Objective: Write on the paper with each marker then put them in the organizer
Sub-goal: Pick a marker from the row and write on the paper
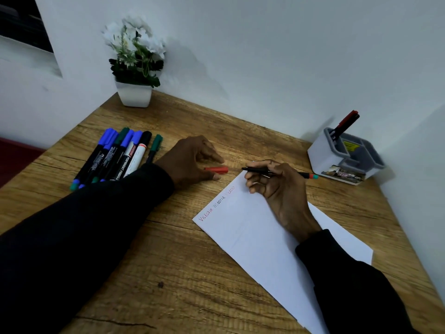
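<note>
Marker (pixel 255 169): was gripped in right hand (pixel 281 189). Cap (pixel 216 169): lay between left hand's (pixel 192 160) half-curled fingers, contact unclear; best aligned squarely before pressing on.

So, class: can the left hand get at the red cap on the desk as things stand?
Probably yes. The left hand sits right by the red cap, forefinger and thumb either side, with nothing between. The right hand holds the marker apart, by the paper.

Red cap (pixel 216 169), black marker (pixel 255 169), white paper (pixel 252 237), wood-grain brown table (pixel 168 261).
</note>
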